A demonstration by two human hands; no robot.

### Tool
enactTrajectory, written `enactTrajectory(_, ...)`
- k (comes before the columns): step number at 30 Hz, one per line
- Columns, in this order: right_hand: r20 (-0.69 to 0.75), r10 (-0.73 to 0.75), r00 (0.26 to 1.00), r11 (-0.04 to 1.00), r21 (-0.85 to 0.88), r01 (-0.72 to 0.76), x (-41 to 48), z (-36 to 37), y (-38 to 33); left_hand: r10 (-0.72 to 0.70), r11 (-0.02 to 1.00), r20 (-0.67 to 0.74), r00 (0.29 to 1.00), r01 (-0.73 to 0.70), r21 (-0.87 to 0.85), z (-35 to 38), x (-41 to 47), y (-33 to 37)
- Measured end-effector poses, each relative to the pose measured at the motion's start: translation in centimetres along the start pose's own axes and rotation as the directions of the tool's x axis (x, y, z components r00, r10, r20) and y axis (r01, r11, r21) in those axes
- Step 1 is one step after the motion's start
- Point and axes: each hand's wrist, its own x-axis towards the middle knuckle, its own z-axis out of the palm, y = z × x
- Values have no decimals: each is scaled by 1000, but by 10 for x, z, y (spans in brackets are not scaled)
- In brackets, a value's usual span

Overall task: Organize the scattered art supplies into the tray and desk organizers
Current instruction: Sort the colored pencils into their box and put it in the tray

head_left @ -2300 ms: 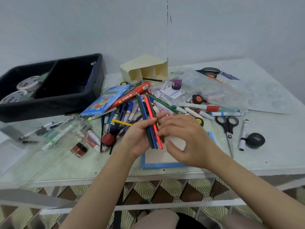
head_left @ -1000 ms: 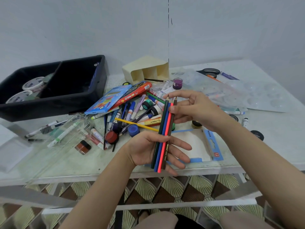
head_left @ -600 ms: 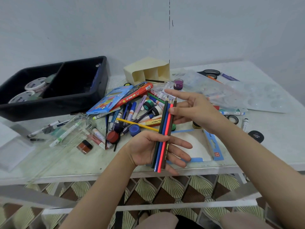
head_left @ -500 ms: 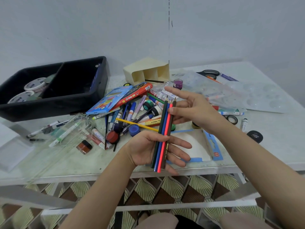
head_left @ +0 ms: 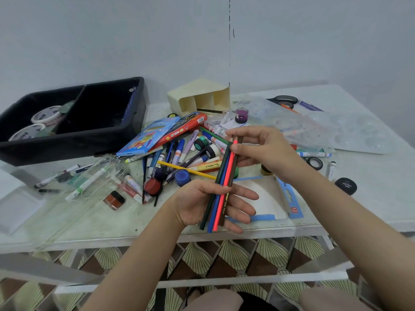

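Note:
My left hand (head_left: 193, 204) hangs palm-up over the table's front edge. A bundle of coloured pencils (head_left: 224, 173), green, blue, red and brown, lies across the palm, pinned by the thumb. Their tips point away from me. My right hand (head_left: 267, 149) is at the tips, thumb on the near side of the ends and fingers behind them. The black tray (head_left: 74, 142) stands at the back left with tape rolls (head_left: 45, 113) in its left compartment. A cream desk organizer (head_left: 190, 97) lies on its side at the back centre.
A pile of markers and pens (head_left: 186, 151), two pencil boxes (head_left: 155, 135) and paint pots lie mid-table. An open blue-edged box (head_left: 289, 198) lies under my hands. A clear container (head_left: 98, 178) is at left. A clear palette (head_left: 359, 131), scissors (head_left: 283, 101) and a black lid (head_left: 345, 186) are at right.
Since 2.3 s ago the bundle came nearer to me and my right hand went from its lower end up to the tips. Over the last second little has moved.

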Motion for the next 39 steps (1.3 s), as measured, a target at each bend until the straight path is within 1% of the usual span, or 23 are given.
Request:
enactTrajectory(4, -10, 28, 1000, 1000, 14, -28, 2, -3, -4, -19, 1000, 18, 1000, 18, 13, 0, -1, 2)
enactTrajectory(9, 57, 78, 995, 996, -49, -75, 2, -8, -9, -45, 999, 51, 998, 47, -23, -1, -4, 5)
enactTrajectory(14, 26, 80, 996, 996, -45, -79, 2, -10, -9, -55, 998, 35, 998, 57, -32, -2, -5, 4)
enactTrajectory(16, 20, 89, 996, 996, -20, -89, 2, -11, -8, -36, 999, -22, 999, 36, 0, -1, -5, 3)
enactTrajectory(18, 12, 98, 995, 995, 5, -98, 1, -13, -7, 16, 998, -133, 991, -7, 67, -1, -6, 3)
enactTrajectory(20, -6, 109, 994, 994, 14, -109, -1, -14, -5, 111, 986, -262, 959, -73, 151, -1, -7, 3)
enactTrajectory(21, -17, 117, 993, 993, 19, -117, -2, -15, -3, 178, 971, -325, 929, -114, 209, -1, -8, 3)
enactTrajectory(23, -47, 140, 989, 990, 39, -138, -6, -19, 0, 331, 915, -442, 834, -168, 367, -1, -13, 5)
enactTrajectory(26, -110, 162, 981, 985, 77, -154, -13, -27, 5, 533, 811, -528, 661, -220, 543, -1, -24, 3)
enactTrajectory(28, -160, 164, 973, 984, 99, -149, -19, -33, 8, 621, 732, -543, 565, -171, 660, -1, -33, -2)
enactTrajectory(30, -213, 157, 964, 983, 123, -133, -26, -40, 11, 680, 658, -532, 504, -100, 746, -1, -40, -13)
enactTrajectory(31, -239, 152, 959, 983, 136, -122, -29, -42, 13, 698, 631, -526, 486, -69, 773, -1, -43, -19)
enactTrajectory(33, -284, 144, 948, 981, 164, -100, -36, -46, 18, 711, 573, -512, 481, 25, 819, -2, -45, -31)
enactTrajectory(36, -346, 126, 930, 983, 167, -71, -44, -48, 28, 695, 445, -493, 523, 225, 867, -6, -48, -44)
enactTrajectory(39, -388, 111, 915, 988, 141, -60, -51, -49, 37, 668, 360, -483, 565, 323, 875, -14, -49, -50)
